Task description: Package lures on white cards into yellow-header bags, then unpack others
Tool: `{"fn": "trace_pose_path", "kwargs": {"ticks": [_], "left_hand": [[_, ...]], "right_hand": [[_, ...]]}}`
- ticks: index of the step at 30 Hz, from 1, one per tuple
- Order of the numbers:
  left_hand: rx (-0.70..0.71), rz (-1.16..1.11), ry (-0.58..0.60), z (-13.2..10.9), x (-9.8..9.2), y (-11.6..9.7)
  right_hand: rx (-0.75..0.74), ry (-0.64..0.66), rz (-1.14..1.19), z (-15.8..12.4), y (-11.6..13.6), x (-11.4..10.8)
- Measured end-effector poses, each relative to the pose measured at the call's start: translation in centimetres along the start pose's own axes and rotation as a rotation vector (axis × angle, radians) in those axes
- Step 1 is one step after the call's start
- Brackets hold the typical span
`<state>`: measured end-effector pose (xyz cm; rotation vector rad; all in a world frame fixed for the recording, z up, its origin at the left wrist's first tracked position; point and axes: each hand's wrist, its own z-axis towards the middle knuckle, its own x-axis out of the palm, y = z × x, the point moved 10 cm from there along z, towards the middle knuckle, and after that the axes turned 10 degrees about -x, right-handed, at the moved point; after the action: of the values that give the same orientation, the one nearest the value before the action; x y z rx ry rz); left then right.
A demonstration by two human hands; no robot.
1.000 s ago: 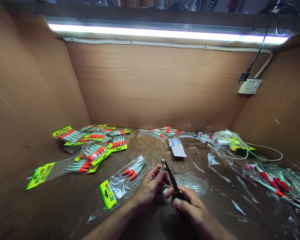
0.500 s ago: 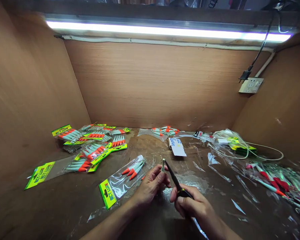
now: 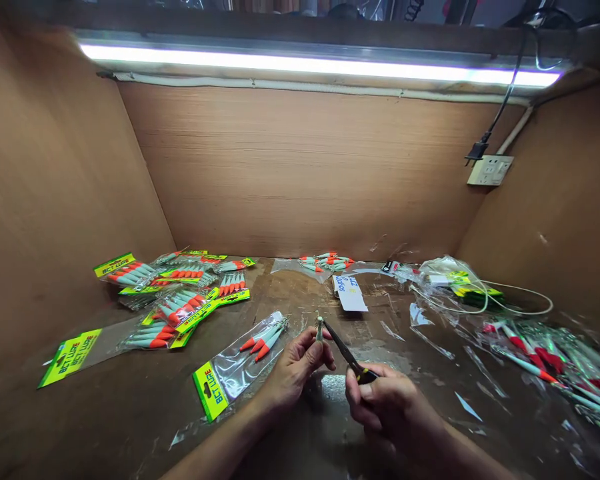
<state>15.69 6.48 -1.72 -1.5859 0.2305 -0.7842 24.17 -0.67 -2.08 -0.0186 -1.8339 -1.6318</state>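
Note:
My left hand (image 3: 300,363) pinches a small pale lure (image 3: 319,328) upright between thumb and fingers, low in the middle of the bench. My right hand (image 3: 387,407) is closed round the black handles of slim pliers (image 3: 347,353), whose tip reaches up-left to the lure's top end. Just left of my left hand lies a clear bag (image 3: 240,363) with a green-yellow header card and three orange-tipped lures inside.
A heap of filled lure packets (image 3: 180,293) lies at the left, with one flat bag (image 3: 80,347) nearer the edge. Loose lures (image 3: 545,360) and plastic scraps cover the right. A white label (image 3: 349,293), more lures (image 3: 327,261), a white cable (image 3: 510,300) and a wall socket (image 3: 489,170) sit behind.
The view has shifted a little to the right. My right hand has risen and turned slightly on the pliers; the tip stays at the lure held by my left hand.

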Motion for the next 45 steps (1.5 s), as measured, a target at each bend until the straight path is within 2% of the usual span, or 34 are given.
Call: {"fn": "trace_pose_path", "kwargs": {"ticks": [3,5,7,11,14,18,23,26,30,33,37,45], "left_hand": [[0.018,0.057,-0.014,-0.1,-0.1,-0.6],[0.016,0.067,-0.018,-0.1,-0.2,-0.6],[0.008,0.056,-0.018,0.0,-0.3,-0.4],[-0.013,0.102,-0.025,0.1,-0.5,0.0],[-0.019,0.133,-0.019,0.1,-0.4,0.0],[-0.029,0.136,0.001,0.1,-0.2,0.1],[-0.042,0.169,-0.015,0.0,-0.3,0.0],[-0.062,0.175,-0.027,0.0,-0.3,0.0],[-0.067,0.172,-0.031,-0.1,-0.3,0.1],[-0.053,0.19,-0.041,0.0,-0.4,0.0],[-0.05,0.224,-0.059,0.1,-0.7,0.0],[-0.094,0.137,-0.01,0.2,-0.5,0.8]], "right_hand": [[0.041,0.051,0.179,-0.1,-0.2,0.7],[0.011,0.023,0.135,-0.1,0.0,0.7],[-0.041,-0.05,-0.047,-0.2,0.6,0.3],[-0.089,-0.22,-0.631,-1.0,2.6,-0.7],[-0.16,-0.254,-0.974,-1.2,4.3,-0.5],[-0.203,-0.217,-1.223,-0.8,4.3,-0.5],[-0.196,-0.258,-1.463,-0.8,3.9,-1.5],[-0.199,-0.257,-1.44,-0.9,4.1,-1.5],[-0.193,-0.19,-1.194,-0.9,4.3,-0.5],[-0.182,-0.194,-1.062,-1.1,4.4,-0.2],[-0.163,-0.212,-1.039,-1.4,4.1,-0.5],[-0.154,-0.25,-0.965,-1.4,3.6,-1.1]]}}
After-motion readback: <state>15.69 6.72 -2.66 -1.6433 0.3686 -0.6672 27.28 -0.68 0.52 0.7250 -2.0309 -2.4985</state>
